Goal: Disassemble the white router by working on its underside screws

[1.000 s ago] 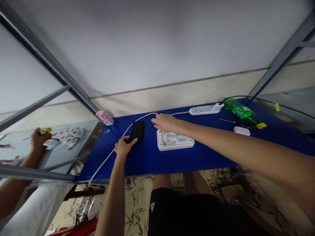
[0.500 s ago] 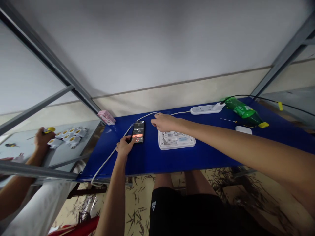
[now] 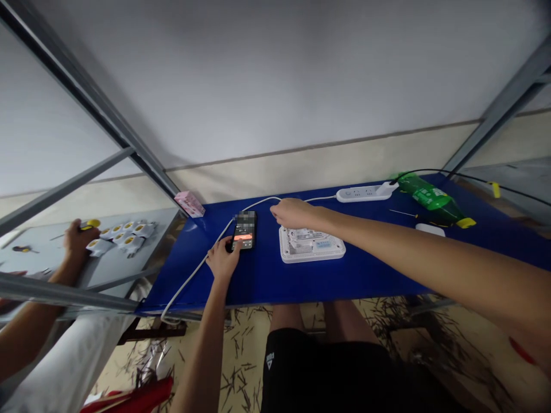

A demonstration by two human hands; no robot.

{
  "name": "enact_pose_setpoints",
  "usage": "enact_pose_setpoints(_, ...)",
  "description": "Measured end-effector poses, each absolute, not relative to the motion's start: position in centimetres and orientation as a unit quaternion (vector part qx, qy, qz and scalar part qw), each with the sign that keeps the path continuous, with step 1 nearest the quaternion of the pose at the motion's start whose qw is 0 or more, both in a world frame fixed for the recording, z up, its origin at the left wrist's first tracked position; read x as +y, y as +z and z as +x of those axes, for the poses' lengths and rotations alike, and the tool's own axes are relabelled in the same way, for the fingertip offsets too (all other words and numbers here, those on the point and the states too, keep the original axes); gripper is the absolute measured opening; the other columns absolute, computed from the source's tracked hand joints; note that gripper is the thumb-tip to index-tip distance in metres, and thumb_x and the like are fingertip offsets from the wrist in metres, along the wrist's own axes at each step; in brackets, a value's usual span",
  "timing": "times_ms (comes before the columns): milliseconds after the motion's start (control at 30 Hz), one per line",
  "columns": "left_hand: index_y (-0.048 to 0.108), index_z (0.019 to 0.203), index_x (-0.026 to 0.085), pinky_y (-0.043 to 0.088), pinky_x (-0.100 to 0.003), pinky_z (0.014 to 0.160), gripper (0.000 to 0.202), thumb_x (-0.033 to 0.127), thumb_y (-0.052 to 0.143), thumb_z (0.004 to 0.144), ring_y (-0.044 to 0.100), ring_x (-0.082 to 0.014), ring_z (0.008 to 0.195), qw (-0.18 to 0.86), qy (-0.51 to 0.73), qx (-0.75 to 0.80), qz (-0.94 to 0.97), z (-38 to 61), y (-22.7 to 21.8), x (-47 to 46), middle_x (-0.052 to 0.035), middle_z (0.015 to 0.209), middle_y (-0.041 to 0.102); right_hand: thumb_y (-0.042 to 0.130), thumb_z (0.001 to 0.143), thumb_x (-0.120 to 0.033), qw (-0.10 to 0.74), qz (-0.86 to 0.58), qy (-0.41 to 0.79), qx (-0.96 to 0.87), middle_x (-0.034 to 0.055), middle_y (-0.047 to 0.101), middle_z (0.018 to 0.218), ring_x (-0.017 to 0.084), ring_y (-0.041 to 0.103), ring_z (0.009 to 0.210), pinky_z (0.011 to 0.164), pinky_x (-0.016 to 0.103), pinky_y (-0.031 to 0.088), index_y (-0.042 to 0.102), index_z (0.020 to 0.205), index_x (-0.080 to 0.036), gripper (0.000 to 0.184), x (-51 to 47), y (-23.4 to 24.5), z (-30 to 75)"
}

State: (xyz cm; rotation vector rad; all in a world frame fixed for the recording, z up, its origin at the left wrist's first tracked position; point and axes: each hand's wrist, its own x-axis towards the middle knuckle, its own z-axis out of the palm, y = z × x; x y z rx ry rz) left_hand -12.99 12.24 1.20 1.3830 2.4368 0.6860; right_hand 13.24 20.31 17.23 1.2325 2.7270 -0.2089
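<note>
A black phone [image 3: 244, 229] with an orange bar on its screen is on the blue tabletop. My left hand [image 3: 224, 256] grips its lower left edge, the thumb over the bottom of the screen. A white, flat plastic device [image 3: 312, 250], perhaps a router, lies with its vented, labelled back up, right of the phone. Over its far left corner my right hand [image 3: 299, 215] is closed, fingers curled under. Whatever those fingers hold, if anything, is hidden. A white cable [image 3: 267, 199] runs behind this hand.
On the blue table [image 3: 267, 281] are a power strip [image 3: 364, 194], a green bottle [image 3: 430, 197], a thin screwdriver [image 3: 404, 214], a white piece [image 3: 430, 230] and a pink box [image 3: 189, 204]. Beyond a metal frame at left, a co-worker's hand [image 3: 77, 237] holds a yellow-black tool beside several white sockets [image 3: 124, 232].
The orange bar and the timer area on the phone screen look different. My left thumb has shifted slightly on the screen. The whole view has moved a little; my right hand keeps its pose.
</note>
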Motion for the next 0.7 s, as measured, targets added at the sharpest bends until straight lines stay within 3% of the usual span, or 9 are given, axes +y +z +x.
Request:
enact_pose_setpoints(167,0.075,0.155,0.027,0.043,-0.066,0.134,0.05,0.051,0.067,0.111,0.061,-0.0479,0.157,0.108,0.245,0.831,0.488,-12.3,1.6,11.7,-0.0179,0.165,0.076,0.053,0.117,-0.017,0.07,0.417,-0.07,0.903,0.0239,0.085,0.126,0.026,0.074,0.099,0.078,0.036,0.041,0.087,0.121,-0.008,0.036,20.5,17.1,13.5)
enact_pose_setpoints(300,0.072,0.158,0.024,0.043,-0.068,0.134,0.054,0.048,0.067,0.11,0.059,-0.0495,0.16,0.087,0.256,0.819,0.506,-11.6,1.5,11.3,-0.0209,0.166,0.074,0.063,0.11,-0.012,0.061,0.407,-0.074,0.908,0.0176,0.085,0.131,0.025,0.075,0.105,0.078,0.034,0.041,0.087,0.118,-0.016,0.025,20.6,17.0,13.5)
enact_pose_setpoints(433,0.065,0.167,0.019,0.045,-0.067,0.132,0.063,0.05,0.066,0.112,0.059,-0.0493,0.159,0.072,0.267,0.803,0.528,-11.4,1.1,11.1,-0.0235,0.167,0.073,0.061,0.116,-0.02,0.063,0.423,-0.082,0.9,0.0172,0.086,0.121,0.026,0.074,0.095,0.075,0.036,0.04,0.086,0.113,-0.018,0.026,20.8,16.8,13.4)
enact_pose_setpoints(533,0.061,0.173,0.016,0.046,-0.066,0.132,0.071,0.051,0.068,0.112,0.059,-0.0491,0.159,0.063,0.274,0.794,0.539,-11.5,0.7,11.2,-0.0254,0.167,0.071,0.061,0.111,-0.012,0.052,0.411,-0.087,0.906,0.0158,0.085,0.125,0.024,0.073,0.097,0.076,0.034,0.041,0.085,0.122,-0.017,0.027,20.9,16.7,13.5)
enact_pose_setpoints(600,0.062,0.174,0.018,0.047,-0.066,0.131,0.072,0.052,0.07,0.111,0.059,-0.0491,0.158,0.053,0.273,0.785,0.553,-11.6,0.3,11.2,-0.0258,0.168,0.069,0.063,0.109,-0.011,0.043,0.399,-0.084,0.912,0.0158,0.084,0.131,0.023,0.072,0.102,0.078,0.033,0.04,0.083,0.127,-0.016,0.027,20.9,16.6,13.6)
enact_pose_setpoints(700,0.064,0.175,0.023,0.051,-0.069,0.125,0.07,0.053,0.071,0.112,0.061,-0.0492,0.153,0.031,0.265,0.765,0.586,-11.8,-0.5,11.3,-0.0254,0.166,0.069,0.055,0.117,-0.017,0.051,0.405,-0.077,0.909,0.02,0.083,0.123,0.023,0.07,0.095,0.076,0.035,0.037,0.085,0.118,-0.01,0.03,20.8,16.7,13.5)
